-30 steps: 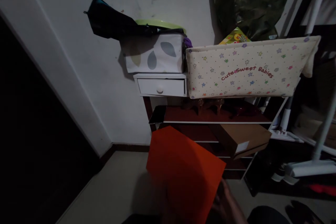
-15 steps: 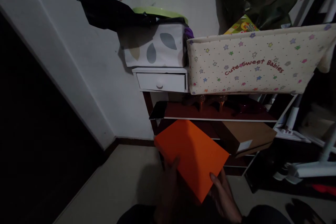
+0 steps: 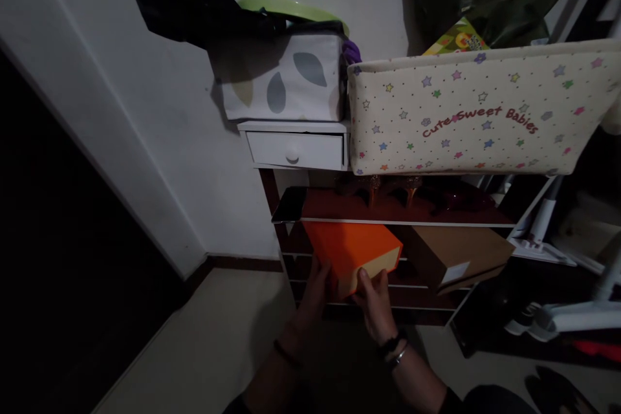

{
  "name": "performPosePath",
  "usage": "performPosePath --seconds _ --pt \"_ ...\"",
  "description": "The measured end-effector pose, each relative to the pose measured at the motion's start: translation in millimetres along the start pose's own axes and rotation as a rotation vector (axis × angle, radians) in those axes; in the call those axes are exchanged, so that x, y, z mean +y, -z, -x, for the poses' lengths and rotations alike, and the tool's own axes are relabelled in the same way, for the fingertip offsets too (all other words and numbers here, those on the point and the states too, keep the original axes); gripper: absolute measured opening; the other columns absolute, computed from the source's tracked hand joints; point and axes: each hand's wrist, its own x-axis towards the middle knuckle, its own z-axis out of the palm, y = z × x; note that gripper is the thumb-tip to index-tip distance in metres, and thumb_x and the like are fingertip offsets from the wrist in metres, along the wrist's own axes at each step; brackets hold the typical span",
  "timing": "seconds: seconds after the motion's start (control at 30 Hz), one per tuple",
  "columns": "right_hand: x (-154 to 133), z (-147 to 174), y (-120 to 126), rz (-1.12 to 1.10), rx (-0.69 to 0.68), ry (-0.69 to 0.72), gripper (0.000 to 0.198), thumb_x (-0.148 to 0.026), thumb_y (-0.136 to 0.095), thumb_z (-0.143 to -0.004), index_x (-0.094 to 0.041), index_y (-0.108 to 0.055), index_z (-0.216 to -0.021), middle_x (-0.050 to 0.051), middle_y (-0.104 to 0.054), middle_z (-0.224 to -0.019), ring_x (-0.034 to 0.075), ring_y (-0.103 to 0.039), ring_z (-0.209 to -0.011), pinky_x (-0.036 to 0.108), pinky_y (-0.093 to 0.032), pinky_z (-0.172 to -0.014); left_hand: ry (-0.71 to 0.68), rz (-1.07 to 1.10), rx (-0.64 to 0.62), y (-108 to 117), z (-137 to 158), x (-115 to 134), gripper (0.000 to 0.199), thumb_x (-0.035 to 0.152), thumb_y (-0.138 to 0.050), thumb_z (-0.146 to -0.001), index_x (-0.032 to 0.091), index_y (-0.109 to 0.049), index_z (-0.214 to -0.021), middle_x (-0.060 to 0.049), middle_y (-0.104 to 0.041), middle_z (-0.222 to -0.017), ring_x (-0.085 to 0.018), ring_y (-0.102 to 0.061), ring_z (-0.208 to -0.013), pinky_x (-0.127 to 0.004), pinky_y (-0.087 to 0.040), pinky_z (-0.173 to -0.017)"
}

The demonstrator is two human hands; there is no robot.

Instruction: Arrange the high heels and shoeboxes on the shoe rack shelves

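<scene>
An orange box point(image 3: 352, 246) with a pale cream end is between my hands, its far part in under the upper board of the shoe rack point(image 3: 334, 207). My left hand point(image 3: 314, 288) grips its left side, fingers closed against it. On the cream end, my right hand point(image 3: 373, 294) has its thumb on the face and its other fingers partly hidden at the edge. The box lies tilted, its cream end turned toward me. Right of it, on the same level, sits a brown cardboard box point(image 3: 460, 252) with a white label.
Heeled shoes point(image 3: 373, 191) and a dark flat object point(image 3: 290, 204) occupy the upper board. Above stand a small white drawer unit point(image 3: 294, 149), a leaf-patterned box point(image 3: 291, 81) and a star-printed fabric basket point(image 3: 466, 116). A white stand point(image 3: 577, 317) is at the right.
The orange box has moved forward into the rack and turned, so its cream end now shows. Both hands have moved forward with it.
</scene>
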Motion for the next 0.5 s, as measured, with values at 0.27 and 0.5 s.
performPosePath --seconds 0.27,0.5 --pt "12 -24 22 0.411 -0.211 0.002 0.127 -0.070 -0.068 -0.080 -0.028 0.019 -0.162 0.008 -0.048 -0.144 0.017 -0.055 -0.120 0.027 -0.049 -0.094 0.010 0.059 0.015 3 -5 9 0.065 0.048 -0.074 -0.088 0.031 -0.047 -0.145 -0.005 -0.043 -0.155 -0.023 -0.048 -0.138 -0.031 -0.052 -0.101" --pt "-12 -8 45 0.599 -0.060 0.284 0.106 -0.078 -0.065 -0.072 -0.006 -0.042 -0.146 0.014 -0.058 -0.121 0.023 -0.056 -0.111 0.037 -0.041 -0.106 0.035 0.024 0.129 11 -6 4 0.067 0.054 -0.076 -0.084 0.025 -0.053 -0.140 -0.008 -0.050 -0.149 -0.026 -0.052 -0.132 -0.032 -0.054 -0.093"
